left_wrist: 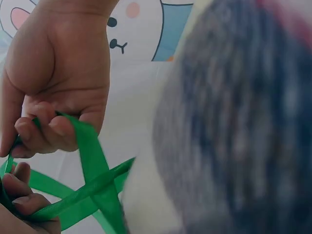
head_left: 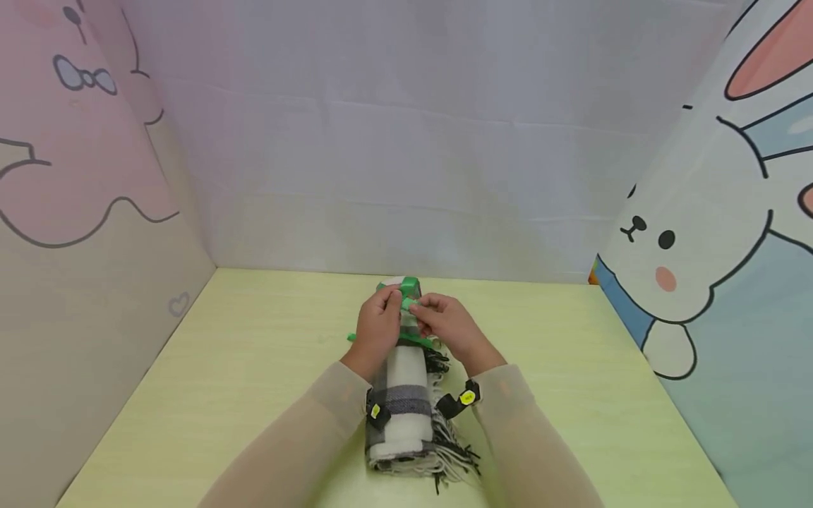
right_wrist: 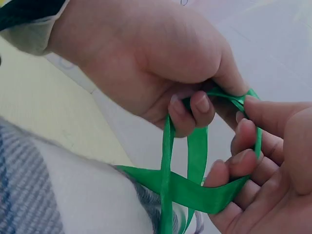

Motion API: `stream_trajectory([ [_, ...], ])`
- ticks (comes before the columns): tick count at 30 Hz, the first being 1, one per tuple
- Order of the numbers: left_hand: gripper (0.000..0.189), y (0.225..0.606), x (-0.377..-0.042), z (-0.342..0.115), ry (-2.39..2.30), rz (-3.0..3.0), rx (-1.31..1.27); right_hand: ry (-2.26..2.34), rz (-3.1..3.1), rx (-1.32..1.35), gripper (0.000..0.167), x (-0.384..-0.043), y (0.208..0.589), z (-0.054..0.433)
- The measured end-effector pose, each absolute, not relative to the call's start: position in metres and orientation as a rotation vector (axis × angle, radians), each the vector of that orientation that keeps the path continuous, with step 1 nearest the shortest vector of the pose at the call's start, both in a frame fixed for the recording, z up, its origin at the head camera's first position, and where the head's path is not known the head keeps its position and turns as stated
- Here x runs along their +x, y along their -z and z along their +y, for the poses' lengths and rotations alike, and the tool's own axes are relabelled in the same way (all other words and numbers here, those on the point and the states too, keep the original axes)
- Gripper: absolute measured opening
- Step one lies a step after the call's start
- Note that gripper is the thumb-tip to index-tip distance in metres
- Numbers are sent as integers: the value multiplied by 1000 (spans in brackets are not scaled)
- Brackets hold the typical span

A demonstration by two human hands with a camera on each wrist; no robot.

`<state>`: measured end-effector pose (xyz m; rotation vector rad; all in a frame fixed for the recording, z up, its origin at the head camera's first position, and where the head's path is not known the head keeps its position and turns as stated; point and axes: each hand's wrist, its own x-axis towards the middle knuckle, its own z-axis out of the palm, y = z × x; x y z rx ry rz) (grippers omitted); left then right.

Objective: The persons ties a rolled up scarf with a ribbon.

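A rolled plaid scarf (head_left: pixel 408 370) in white, grey and black, with fringe along its right side, lies lengthwise on the table in the head view. Green ribbon (right_wrist: pixel 197 151) passes around it near its far part and rises into both hands. My left hand (head_left: pixel 377 326) pinches the ribbon between thumb and fingers above the scarf. Close beside it, my right hand (head_left: pixel 452 326) pinches another stretch of the same ribbon. Between the hands the ribbon loops and crosses itself, as the right wrist view shows. The scarf blurs across the right of the left wrist view.
A pale yellow table (head_left: pixel 267 339) lies under the scarf. A plain light backdrop (head_left: pixel 406 162) stands behind it, with cartoon-printed panels at left and right. Black straps with small cameras (head_left: pixel 468 396) sit on both wrists.
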<state>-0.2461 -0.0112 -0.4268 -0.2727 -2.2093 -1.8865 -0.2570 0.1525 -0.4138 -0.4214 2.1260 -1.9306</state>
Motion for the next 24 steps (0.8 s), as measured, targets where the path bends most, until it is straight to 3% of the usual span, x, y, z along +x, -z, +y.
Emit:
stream_trajectory([
  [7, 34, 424, -246, -25, 1798, -2326, -353, 1849, 2138, -509, 37, -258, 425, 162],
  [24, 35, 420, -253, -48, 1371, -2682, -677, 2073, 1948, -530, 25, -265, 435, 165],
])
